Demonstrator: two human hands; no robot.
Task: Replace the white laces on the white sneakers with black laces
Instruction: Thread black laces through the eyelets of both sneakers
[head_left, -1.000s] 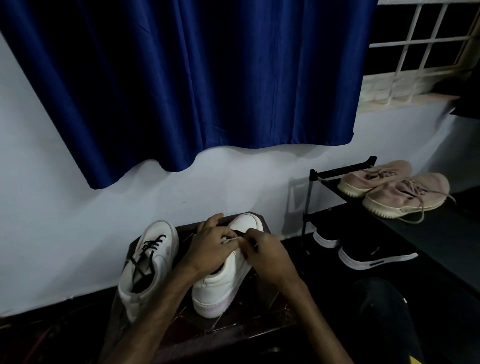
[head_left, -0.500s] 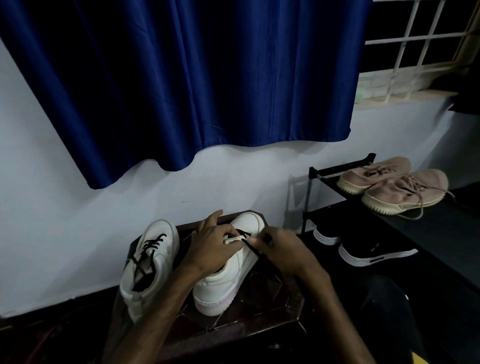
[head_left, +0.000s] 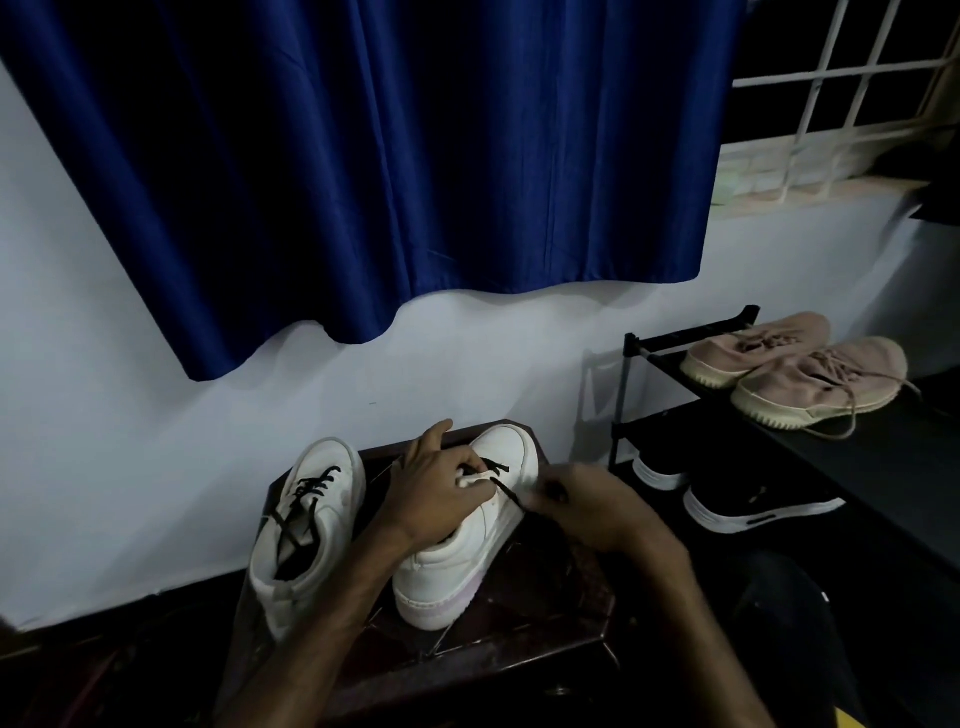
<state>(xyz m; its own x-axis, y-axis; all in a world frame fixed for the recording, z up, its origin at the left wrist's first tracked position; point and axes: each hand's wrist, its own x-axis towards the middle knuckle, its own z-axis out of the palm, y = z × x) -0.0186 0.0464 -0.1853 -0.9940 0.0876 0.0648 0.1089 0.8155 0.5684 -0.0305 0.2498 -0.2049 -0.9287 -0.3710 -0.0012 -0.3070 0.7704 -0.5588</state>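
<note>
The left hand (head_left: 436, 493) lies over the throat of the smooth white leather sneaker (head_left: 457, 566) that stands mid-tabletop, its rounded toe at the far edge and its heel toward the near edge. The fingers are curled down onto the sneaker's upper at the eyelets, gripping it, and the thumb sticks out toward the far edge. The right hand (head_left: 597, 512), just right of the sneaker, is closed with its fingertips pinching a thin black lace (head_left: 506, 492). The lace runs taut and slanting from the front eyelets to that pinch. A couple of black crossings show near the toe.

A second white leather sneaker (head_left: 317, 525) stands at the left edge of the dark, glossy wooden tabletop (head_left: 545, 623), apart from the first. Black laces (head_left: 306, 499) cross loosely up its front, and its heel reaches past the near-left corner. Both shoes have thick, flat soles.

To the right is a black metal shoe rack (head_left: 631, 358). A pair of dusty-pink knit sneakers (head_left: 810, 374) with ridged cream soles sits on its top shelf, and black sneakers with white soles (head_left: 753, 512) sit below. A pleated deep-blue curtain (head_left: 363, 156) hangs over the pale wall behind, beside a white window grille (head_left: 857, 78).
</note>
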